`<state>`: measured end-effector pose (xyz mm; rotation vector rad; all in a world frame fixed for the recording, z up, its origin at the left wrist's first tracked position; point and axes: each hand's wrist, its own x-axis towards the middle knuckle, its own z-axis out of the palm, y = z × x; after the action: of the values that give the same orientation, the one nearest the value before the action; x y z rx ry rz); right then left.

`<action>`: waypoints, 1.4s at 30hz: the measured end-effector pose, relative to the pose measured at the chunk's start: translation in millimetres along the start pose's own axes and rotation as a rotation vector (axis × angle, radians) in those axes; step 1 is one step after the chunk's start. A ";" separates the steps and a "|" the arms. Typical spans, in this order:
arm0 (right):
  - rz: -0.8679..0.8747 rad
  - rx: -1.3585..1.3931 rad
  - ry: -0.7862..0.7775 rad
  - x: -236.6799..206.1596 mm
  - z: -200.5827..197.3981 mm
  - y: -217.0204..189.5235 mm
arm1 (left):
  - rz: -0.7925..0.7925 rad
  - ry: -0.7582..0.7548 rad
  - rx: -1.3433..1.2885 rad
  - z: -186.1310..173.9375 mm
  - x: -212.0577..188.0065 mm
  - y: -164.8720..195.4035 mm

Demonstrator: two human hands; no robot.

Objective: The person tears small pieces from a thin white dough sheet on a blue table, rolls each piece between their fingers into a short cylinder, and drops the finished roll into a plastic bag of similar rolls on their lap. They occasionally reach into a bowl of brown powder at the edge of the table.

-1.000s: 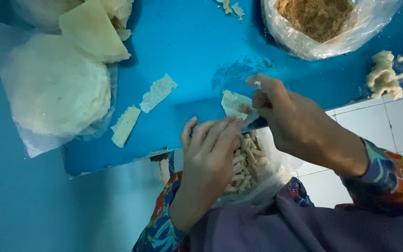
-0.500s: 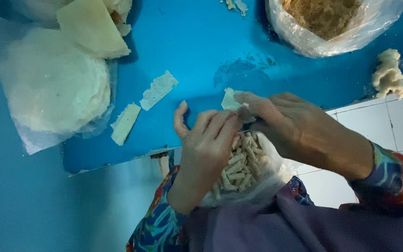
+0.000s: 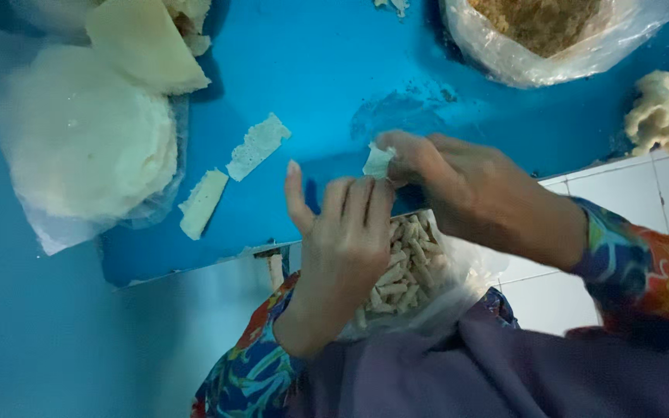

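Pale round wrapper sheets (image 3: 79,139) lie stacked in clear plastic at the left of the blue surface (image 3: 311,70), with two cut strips (image 3: 230,174) loose just beside them, not yet used. At the middle, the left hand (image 3: 342,248) is half open, fingers raised against a small wrapper piece (image 3: 379,161), which the right hand (image 3: 466,190) pinches at its fingertips; the roll looks unfinished. Below both hands, a clear bag of finished little rolls (image 3: 400,271) sits in the lap, already well filled. Further right, a bag of brown crumbly filling (image 3: 543,27) and a lump of dough (image 3: 652,116) remain, so plenty seems left to wrap.
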<state>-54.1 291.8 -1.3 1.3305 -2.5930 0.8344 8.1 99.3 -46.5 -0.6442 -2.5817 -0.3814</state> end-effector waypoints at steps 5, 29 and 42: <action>-0.012 -0.074 0.032 -24.3 12.3 2.3 | 0.028 0.013 0.086 6.3 -3.6 -5.3; -0.013 0.009 -0.054 1.7 2.0 9.1 | -0.022 -0.092 -0.072 3.1 11.5 -15.9; -0.048 -0.309 0.059 -15.6 17.4 -18.8 | -0.090 -0.098 0.215 -7.3 -10.8 14.1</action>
<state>-27.3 285.2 -13.3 1.2512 -2.5046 0.4349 26.3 104.6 -43.3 -0.4829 -2.7021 -0.0994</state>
